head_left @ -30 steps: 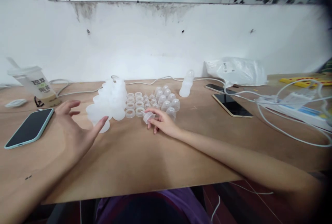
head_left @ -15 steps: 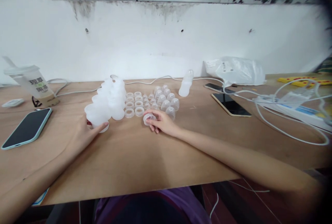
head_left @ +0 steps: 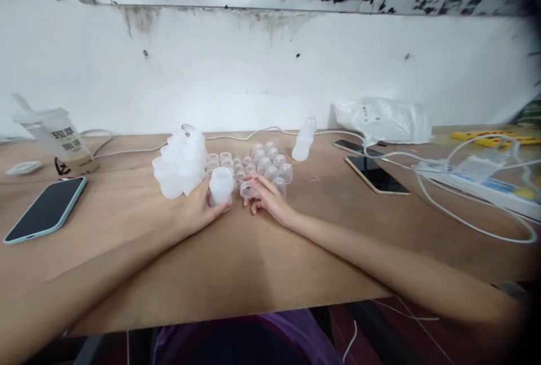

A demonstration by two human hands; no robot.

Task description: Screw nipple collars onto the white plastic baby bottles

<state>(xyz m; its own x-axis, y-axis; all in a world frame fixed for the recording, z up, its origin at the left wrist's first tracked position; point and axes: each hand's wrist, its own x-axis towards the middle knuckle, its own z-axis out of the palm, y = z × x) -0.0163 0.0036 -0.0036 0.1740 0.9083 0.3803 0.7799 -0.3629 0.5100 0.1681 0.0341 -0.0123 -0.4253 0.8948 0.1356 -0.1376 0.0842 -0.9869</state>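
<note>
My left hand (head_left: 200, 207) is wrapped round a frosted white baby bottle body (head_left: 221, 187), upright at the middle of the table. Just right of it, my right hand (head_left: 270, 200) pinches a clear-white screw ring (head_left: 247, 188) between thumb and fingers. Behind my left hand stand several more frosted bottle bodies (head_left: 180, 165) in a cluster. Rows of rings (head_left: 226, 157), small clear nipples (head_left: 239, 168) and domed clear caps (head_left: 274, 163) lie behind both hands, partly hidden by them. A capped bottle (head_left: 304, 139) stands apart near the wall.
To the left are a drink cup (head_left: 63, 139) and a phone (head_left: 46, 207). On the right lie another phone (head_left: 376, 174), a plastic bag (head_left: 382, 120) and a power strip (head_left: 486, 182) with looping white cables. The table's front edge runs below my forearms.
My left hand has brought one bottle body rightward from the cluster to beside my right hand. My right hand keeps the ring, shifted slightly right.
</note>
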